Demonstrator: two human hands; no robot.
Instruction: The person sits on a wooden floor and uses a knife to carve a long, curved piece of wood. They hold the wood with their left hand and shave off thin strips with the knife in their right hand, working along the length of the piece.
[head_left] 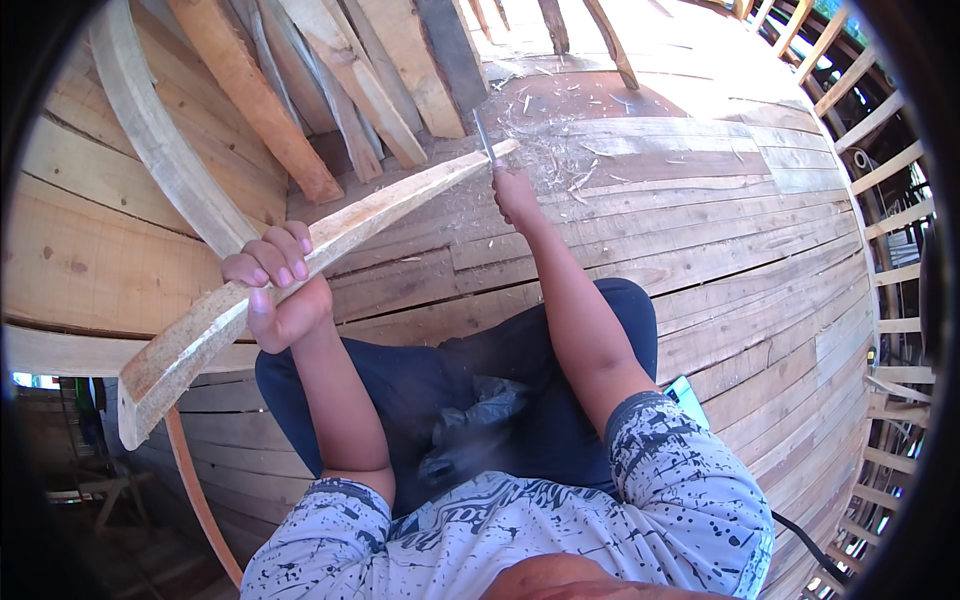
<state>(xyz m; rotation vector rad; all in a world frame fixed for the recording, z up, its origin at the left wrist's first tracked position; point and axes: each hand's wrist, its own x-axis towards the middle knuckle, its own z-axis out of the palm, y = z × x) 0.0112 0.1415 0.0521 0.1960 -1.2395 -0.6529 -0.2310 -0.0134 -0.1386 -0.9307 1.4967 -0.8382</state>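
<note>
A long, slightly curved wooden beam (400,198) slants across my front, its thick end (150,385) near on the left and its thin end far at the middle. My left hand (280,270) is wrapped round it towards the thick end. In my right fist (514,198) is a knife (484,132) with a narrow metal blade pointing away from me. The blade lies against the beam near its thin end; most of the handle is hidden in my fingers.
I sit on a plank floor (700,240) with wood shavings (580,175) strewn ahead. Several timbers (340,75) lean against the curved plank wall (90,220) at left. A curved rib (165,130) rises beside my left hand. Spaced slats (895,220) line the right edge.
</note>
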